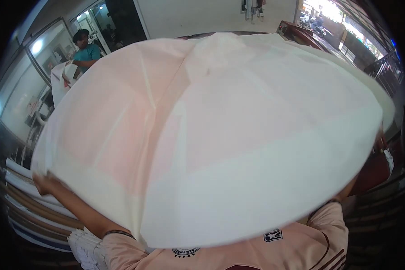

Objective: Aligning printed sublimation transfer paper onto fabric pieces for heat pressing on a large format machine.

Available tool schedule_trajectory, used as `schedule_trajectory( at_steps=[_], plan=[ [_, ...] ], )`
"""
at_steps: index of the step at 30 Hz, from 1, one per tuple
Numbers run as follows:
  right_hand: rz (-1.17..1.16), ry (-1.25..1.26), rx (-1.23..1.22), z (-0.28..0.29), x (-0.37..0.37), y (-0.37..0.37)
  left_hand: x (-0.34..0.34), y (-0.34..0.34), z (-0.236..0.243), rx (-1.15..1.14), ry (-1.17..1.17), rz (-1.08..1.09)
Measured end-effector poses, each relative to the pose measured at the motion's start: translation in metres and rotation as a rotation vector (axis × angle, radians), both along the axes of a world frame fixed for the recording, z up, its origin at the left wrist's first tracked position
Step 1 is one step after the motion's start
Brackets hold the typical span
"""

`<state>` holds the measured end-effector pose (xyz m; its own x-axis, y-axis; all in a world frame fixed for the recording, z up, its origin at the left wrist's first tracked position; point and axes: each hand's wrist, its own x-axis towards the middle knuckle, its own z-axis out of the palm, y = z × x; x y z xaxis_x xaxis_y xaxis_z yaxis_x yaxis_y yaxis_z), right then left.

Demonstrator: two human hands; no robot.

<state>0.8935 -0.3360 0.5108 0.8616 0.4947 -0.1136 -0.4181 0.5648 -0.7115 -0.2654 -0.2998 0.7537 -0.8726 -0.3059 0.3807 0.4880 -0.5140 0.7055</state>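
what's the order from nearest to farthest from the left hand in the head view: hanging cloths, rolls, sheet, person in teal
From the left hand:
1. Sheet, in its grip at the left edge
2. Rolls, stacked at lower left
3. Person in teal, upper left, beyond the sheet
4. Hanging cloths, on the back wall, top right of centre

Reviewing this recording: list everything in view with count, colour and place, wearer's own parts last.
Pale sheet: at least one, white with pinkish areas, centre
Co-worker: one, teal top, upper left
Rolls: several, white, brown and blue, lower left
Stacked material: one pile, white, beside the rolls
Glass partition: one, clear, left
Hanging items: several, mixed colours, far wall
Dark red surfaces: two visible parts, right and upper right
Shirt: one, pink, lower edge
Left hand: one, bare, sheet's left edge
Right hand: not clearly visible, sheet in the way
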Motion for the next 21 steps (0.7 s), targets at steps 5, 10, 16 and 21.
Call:
schedule_trajectory(
  at_steps=[5, 10, 16, 21],
  plan=[
    [0.046, -0.013, -0.049, -0.168, -0.051, -0.336, -0.025, -0.105, -0.112, -0.033, -0.570, 0.205],
    [0.081, -0.046, -0.103, -0.114, -0.012, -0.244, 0.029, -0.120, -0.147, 0.317, -0.877, 0.189],
    [0.036, -0.124, -0.148, -0.033, -0.032, -0.182, 0.033, -0.111, -0.297, 0.530, -0.866, 0.322],
    [0.098, -0.095, -0.172, -0.074, -0.042, -0.197, -0.111, -0.195, -0.369, -1.208, -1.492, 0.238]
  ],
)
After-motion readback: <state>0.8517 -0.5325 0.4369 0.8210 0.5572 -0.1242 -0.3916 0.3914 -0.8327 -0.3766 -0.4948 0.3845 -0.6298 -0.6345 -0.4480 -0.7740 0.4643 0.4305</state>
